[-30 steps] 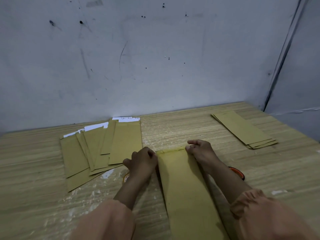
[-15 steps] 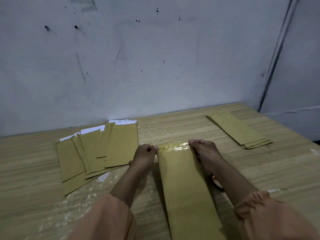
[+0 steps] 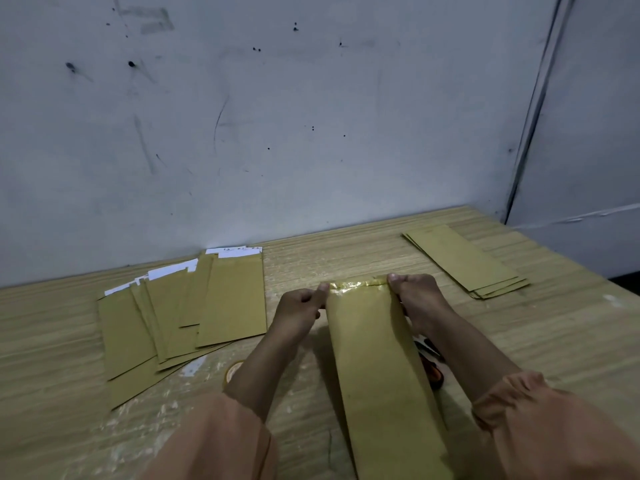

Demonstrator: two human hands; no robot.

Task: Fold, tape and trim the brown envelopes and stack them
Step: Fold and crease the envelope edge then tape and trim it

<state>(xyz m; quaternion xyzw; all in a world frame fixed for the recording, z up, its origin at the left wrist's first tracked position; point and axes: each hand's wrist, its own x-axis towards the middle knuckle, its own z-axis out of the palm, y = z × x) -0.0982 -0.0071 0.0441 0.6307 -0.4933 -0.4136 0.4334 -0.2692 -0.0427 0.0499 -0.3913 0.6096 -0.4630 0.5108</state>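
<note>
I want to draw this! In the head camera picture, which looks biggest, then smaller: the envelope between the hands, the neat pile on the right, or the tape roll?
1. Envelope between the hands, though it lies nearest the camera.
2. Neat pile on the right.
3. Tape roll, mostly hidden by the left arm.

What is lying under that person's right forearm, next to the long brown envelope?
Under the right forearm, beside the envelope, a bit of something black and orange-red shows on the table, perhaps scissors. The arm and envelope cover the rest, so I cannot be sure.
</note>
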